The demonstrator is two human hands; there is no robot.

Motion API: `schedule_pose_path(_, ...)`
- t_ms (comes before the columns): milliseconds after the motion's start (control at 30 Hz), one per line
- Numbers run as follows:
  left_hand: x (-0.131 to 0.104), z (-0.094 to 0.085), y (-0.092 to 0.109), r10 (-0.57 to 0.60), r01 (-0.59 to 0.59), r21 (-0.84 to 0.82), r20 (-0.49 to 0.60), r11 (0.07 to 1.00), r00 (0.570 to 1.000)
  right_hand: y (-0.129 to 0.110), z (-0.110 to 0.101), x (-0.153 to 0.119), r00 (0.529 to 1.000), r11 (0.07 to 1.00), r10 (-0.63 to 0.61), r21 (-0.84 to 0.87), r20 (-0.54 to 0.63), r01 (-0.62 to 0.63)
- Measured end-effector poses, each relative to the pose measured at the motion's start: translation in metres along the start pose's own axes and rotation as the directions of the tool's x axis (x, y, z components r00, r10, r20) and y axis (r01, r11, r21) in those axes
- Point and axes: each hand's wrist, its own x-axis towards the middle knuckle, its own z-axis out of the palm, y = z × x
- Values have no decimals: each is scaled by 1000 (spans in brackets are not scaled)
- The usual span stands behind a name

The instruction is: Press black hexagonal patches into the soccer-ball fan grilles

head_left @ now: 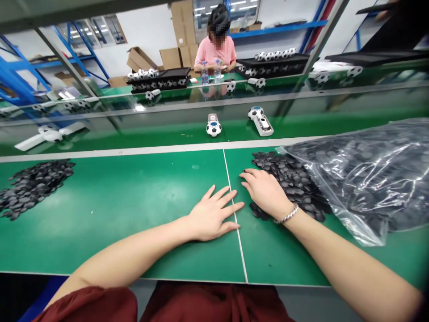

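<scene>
My left hand (pixel 214 213) lies flat on the green tabletop with its fingers spread and nothing in them. To its right, my right hand (pixel 264 190) reaches over the left edge of a pile of small flat black pieces (pixel 291 172). Its fingers stretch out loosely, thumb apart, and I see no piece held in them; the palm side is hidden. A clear plastic bag (pixel 372 174) full of more black pieces lies against that pile on the right. Another heap of black pieces (pixel 36 183) is at the far left of the table.
Beyond a pale ledge (pixel 140 150), white handheld devices with football-patterned ends, one (pixel 213 125) and another (pixel 260 120), rest on a green strip. Across the line a person (pixel 216 49) in pink sits between black trays (pixel 161 78) of similar devices. Two bottles (pixel 217 71) stand there.
</scene>
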Motion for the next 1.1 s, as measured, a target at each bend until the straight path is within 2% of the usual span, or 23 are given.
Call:
schedule_pose_path(100,1,3,0,-10,10,22,-23,1000,1000,-1,-2,1,999,996,-41,83,18,39)
schedule_pose_path(233,1,2,2,-30,30,23,-26,999,999,-2,-4,2,999,986,-27,166,31,22)
schedule_pose_path(400,2,2,2,-33,33,14,-23,999,999,-2,-6,2,1000,985,23,169,22,-26)
schedule_pose_path(567,2,2,2,-31,32,29,-19,999,999,0,-4,3,999,978,-21,207,35,14)
schedule_pose_path(867,1,2,2,-24,25,87,-8,996,1000,0,-5,1,998,962,0,273,57,-16)
schedule_pose_path(1000,2,2,2,-28,29,89,-13,996,1000,-3,-7,1,999,896,22,445,-25,-9)
schedule_pose_path(1100,2,3,2,-24,26,90,-24,996,999,-7,-7,1,995,826,1,561,-100,56)
